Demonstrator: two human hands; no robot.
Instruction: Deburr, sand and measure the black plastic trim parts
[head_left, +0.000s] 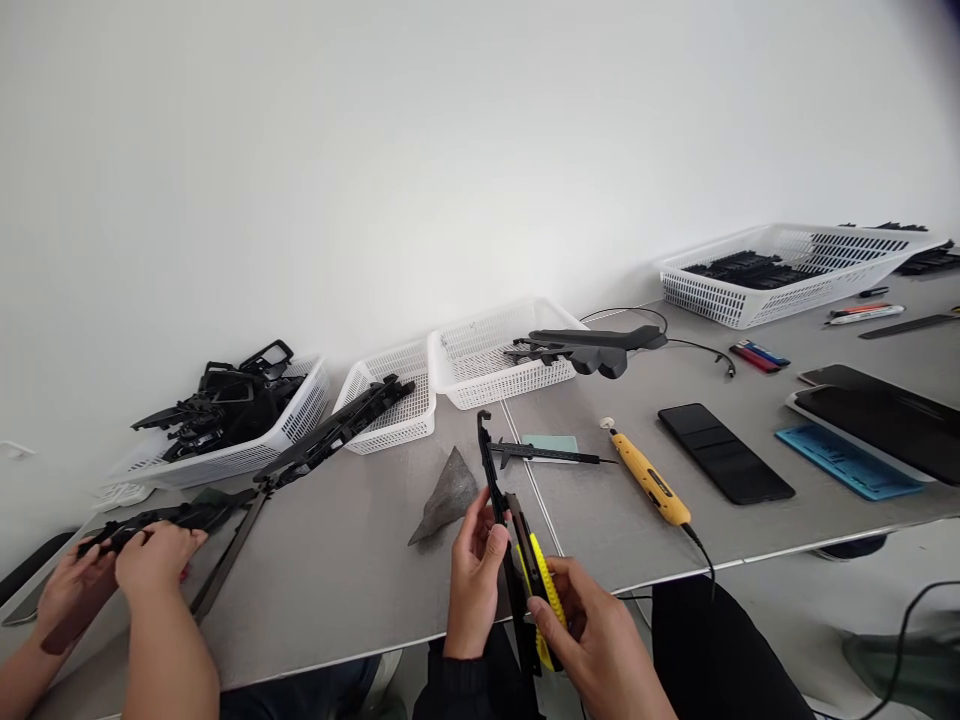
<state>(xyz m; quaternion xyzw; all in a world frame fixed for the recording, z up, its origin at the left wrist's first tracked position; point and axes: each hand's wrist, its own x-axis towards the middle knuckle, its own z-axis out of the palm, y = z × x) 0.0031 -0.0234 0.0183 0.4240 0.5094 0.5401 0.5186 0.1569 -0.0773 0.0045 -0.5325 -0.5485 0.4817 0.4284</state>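
Note:
My left hand [474,575] is closed around a long, narrow black plastic strip [513,590] with a hooked upper end, which runs down past the table's front edge. In my right hand [592,630] is a yellow and black utility knife [541,590]. Its blade end points up and lies close along the strip; whether it touches cannot be made out. Just beyond my hands are a black caliper [551,453], a pale green card [564,443] and a crumpled grey cloth-like piece [448,497].
A yellow corded rotary tool [651,477] and a black phone [724,452] lie to the right. White baskets [510,385] with black plastic parts line the wall. At left, a co-worker's hands [154,565] hold a black part. A long black part [330,437] juts from one basket.

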